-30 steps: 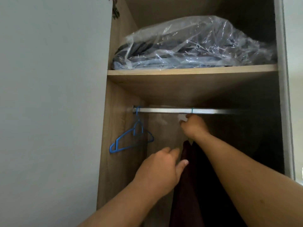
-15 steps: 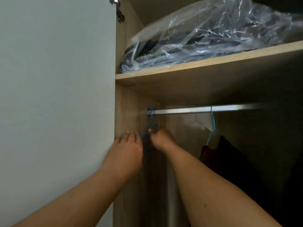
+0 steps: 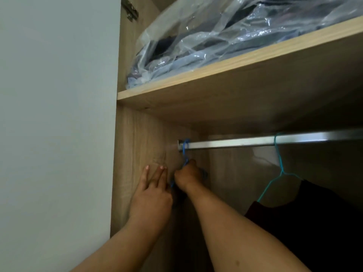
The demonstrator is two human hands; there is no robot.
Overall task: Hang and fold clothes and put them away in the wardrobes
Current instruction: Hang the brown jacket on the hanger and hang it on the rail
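Pale matt wood-grain shelf (image 3: 225,67) and side panel (image 3: 137,146); a smooth brushed-metal rail (image 3: 235,143) — glossy, crinkled clear plastic bag (image 3: 216,30) over folded cloth; thin blue hangers (image 3: 275,179).

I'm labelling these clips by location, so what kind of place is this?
Most likely the inside of a home wardrobe: a metal hanging rail with a teal hanger carrying a dark garment, and above it a wooden shelf holding clothes in a clear plastic bag.
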